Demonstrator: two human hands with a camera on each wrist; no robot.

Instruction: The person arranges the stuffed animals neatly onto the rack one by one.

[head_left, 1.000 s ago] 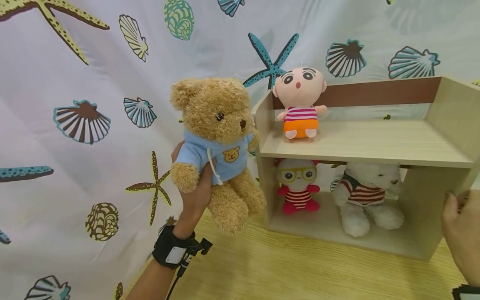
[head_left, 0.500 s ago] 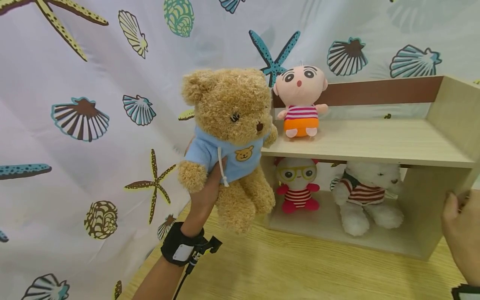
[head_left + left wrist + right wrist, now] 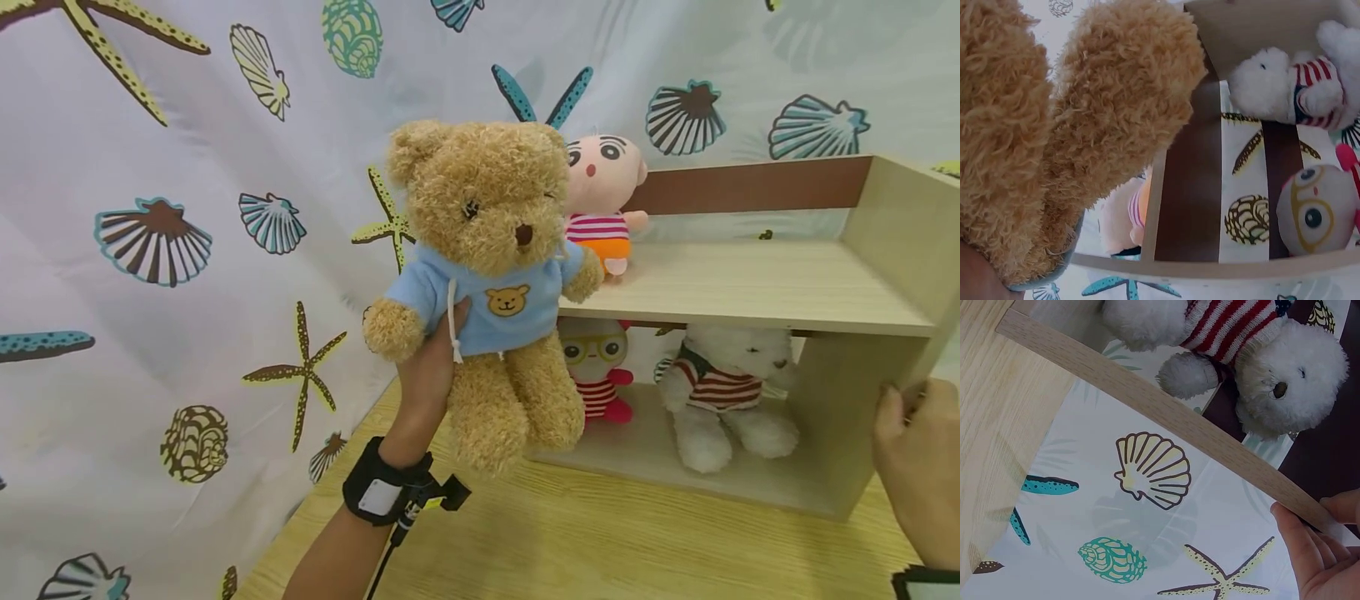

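My left hand (image 3: 429,375) grips a tan teddy bear (image 3: 491,200) in a light blue hoodie by its side, thumb over the front of the hoodie. The bear hangs upright in the air before the left end of a wooden shelf (image 3: 750,312). Its curly legs (image 3: 1129,75) fill the left of the left wrist view; most of that hand is hidden there. On the right, my right hand (image 3: 918,467) holds the front edge of the shelf's side panel, with thumb and fingers (image 3: 1300,544) on either side of the board in the right wrist view.
A doll in orange shorts (image 3: 603,200) sits on the upper shelf, partly behind the bear. Below are a plush with yellow glasses (image 3: 596,358) and a white bear (image 3: 727,400) in a striped shirt. The shelf stands on a wood-grain table (image 3: 600,533) before a shell-print cloth (image 3: 187,333).
My left hand has carried the teddy bear rightward and slightly up, and the bear has turned to face more forward. It now overlaps the upper doll and the glasses plush. My right hand stays on the panel.
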